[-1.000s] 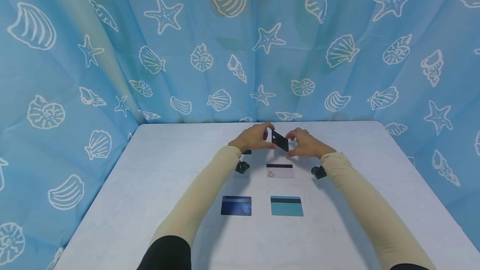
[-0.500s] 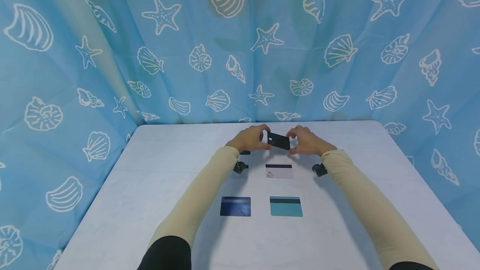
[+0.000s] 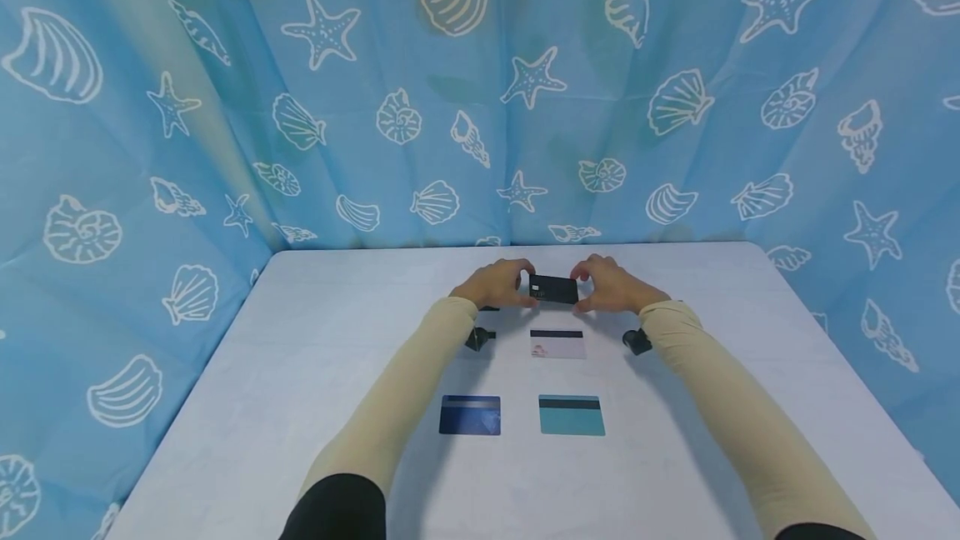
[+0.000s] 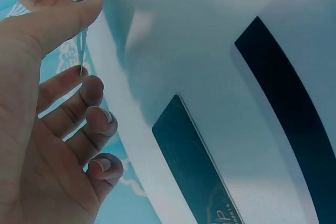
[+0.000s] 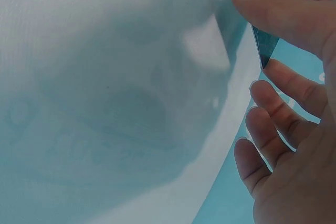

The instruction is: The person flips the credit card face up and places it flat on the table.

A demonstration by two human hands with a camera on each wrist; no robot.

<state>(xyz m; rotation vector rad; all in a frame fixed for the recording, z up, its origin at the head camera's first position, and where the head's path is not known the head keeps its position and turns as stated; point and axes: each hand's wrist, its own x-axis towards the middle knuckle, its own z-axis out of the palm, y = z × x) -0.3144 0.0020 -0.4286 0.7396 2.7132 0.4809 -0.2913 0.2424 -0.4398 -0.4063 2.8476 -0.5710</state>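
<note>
Fingers (image 5: 292, 85) of both hands, opposed by the thumbs, clamp a black rectangular plastic card (image 3: 553, 289) by its ends: the left hand (image 3: 497, 282) pinches the left end, the right hand (image 3: 611, 286) the right. The other fingers curl loosely, clear of the card. Backdrop: a blue fabric curtain (image 3: 341, 148) with white shell and starfish outlines. Before it, a white table (image 3: 225, 407) carries the layout; two beige fabric sleeves (image 3: 397, 386) reach across to its far part, where the black card is held above the surface. This end-grip presumably leaves the face uncovered and the long edges level, showing a pale chip-like patch at left. Nearer the viewer lie flat a teal striped card (image 3: 572, 416) and, beside it, a dark-blue glossy card (image 3: 470, 416); beyond them, a pale card with a black stripe (image 3: 557, 344). A dark lettered card (image 4: 194, 166) lies partly hidden behind the left wrist in the head view. Gaps between the cards probably keep each edge free for lifting.
</note>
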